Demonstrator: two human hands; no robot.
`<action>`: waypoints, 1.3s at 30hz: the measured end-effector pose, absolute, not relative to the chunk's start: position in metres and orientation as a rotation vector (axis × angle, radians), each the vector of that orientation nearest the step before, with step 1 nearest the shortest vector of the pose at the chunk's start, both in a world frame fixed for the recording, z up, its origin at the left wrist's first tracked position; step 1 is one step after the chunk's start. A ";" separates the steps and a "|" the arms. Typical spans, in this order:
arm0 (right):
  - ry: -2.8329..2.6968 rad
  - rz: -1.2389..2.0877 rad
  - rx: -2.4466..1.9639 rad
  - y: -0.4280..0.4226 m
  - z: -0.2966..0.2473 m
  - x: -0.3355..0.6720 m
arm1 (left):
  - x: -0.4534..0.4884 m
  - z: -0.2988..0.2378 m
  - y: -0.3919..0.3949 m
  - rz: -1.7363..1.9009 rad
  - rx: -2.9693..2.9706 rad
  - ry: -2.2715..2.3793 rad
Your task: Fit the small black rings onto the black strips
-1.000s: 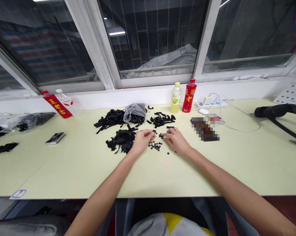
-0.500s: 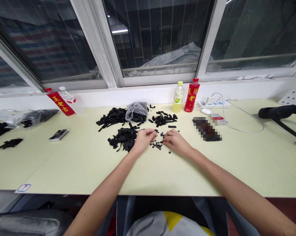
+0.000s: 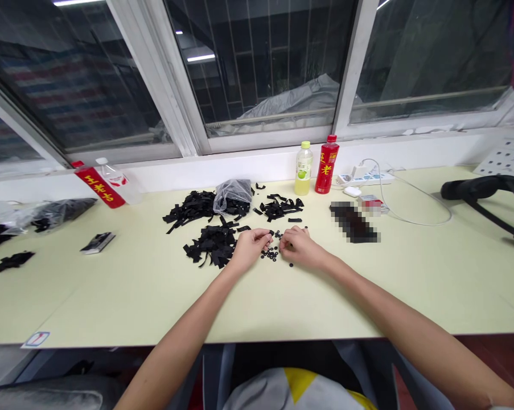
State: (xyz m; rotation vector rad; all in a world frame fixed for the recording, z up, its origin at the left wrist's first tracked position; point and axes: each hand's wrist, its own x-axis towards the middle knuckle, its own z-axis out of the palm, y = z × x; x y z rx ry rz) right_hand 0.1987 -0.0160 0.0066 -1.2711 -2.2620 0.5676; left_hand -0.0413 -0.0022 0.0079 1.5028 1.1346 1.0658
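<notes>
My left hand (image 3: 252, 246) is closed in a pinch on a small black fabric strip (image 3: 271, 233), whose end shows past the fingertips. Just right of it, my right hand (image 3: 300, 246) has its fingers drawn together over the table; whatever is between the fingertips is too small to make out. Several small black rings (image 3: 269, 254) lie scattered between and below both hands. Left of my left hand spreads a heap of black fabric strips (image 3: 212, 245). Behind it is a larger heap of strips (image 3: 190, 208), partly under a clear plastic bag (image 3: 233, 196).
A smaller pile of strips (image 3: 280, 208) lies beyond my hands. A green-capped bottle (image 3: 303, 169) and a red bottle (image 3: 327, 165) stand at the wall. To the right are a blurred dark object (image 3: 354, 223) and a white cable (image 3: 427, 224). More bottles lean at left.
My right hand has lifted slightly from the rings, its fingers curling closer together. My left hand keeps its pinch on the strip. The whole view has shifted a little.
</notes>
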 end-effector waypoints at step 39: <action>-1.274 1.500 -0.880 -0.029 0.022 0.189 | -0.033 0.019 -0.024 0.985 1.664 1.021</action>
